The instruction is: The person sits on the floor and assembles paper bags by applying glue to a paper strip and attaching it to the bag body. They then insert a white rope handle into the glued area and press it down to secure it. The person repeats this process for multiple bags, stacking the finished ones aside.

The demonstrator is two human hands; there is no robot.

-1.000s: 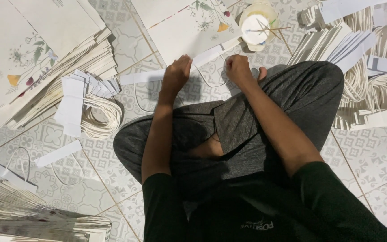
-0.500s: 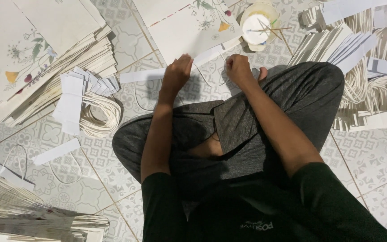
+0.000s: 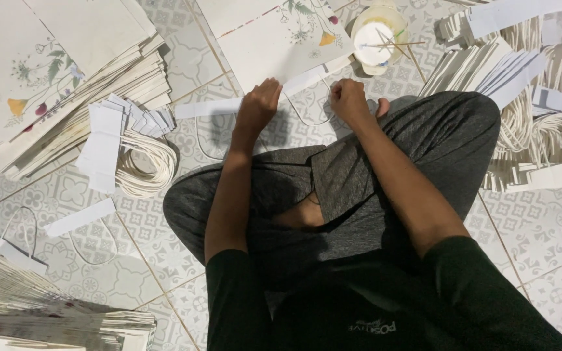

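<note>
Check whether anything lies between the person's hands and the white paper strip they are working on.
Nothing visible does. The left hand and right hand both rest directly on the white paper strip, which lies on the tiled floor at the edge of a flowered paper sheet. The glue cup stands apart, beyond the right hand.

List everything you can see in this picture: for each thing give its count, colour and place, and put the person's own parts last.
Printed paper sheets: one tall stack, cream with flowers, upper left.
Flat sheet: one, cream with flowers, top centre, ahead of the hands.
Paper strip: one, white, on the floor by the left hand.
Cut strips: a pile, white, left of centre.
Cord bundle: one, cream, beside that pile.
Glue tub: one, white, with thin sticks, top centre-right.
Folded papers: many, white, right.
Tiled floor: patterned grey.
Left hand: on the strip.
Right hand: fingers curled beside the flat sheet.
Legs: crossed, grey trousers.
</note>
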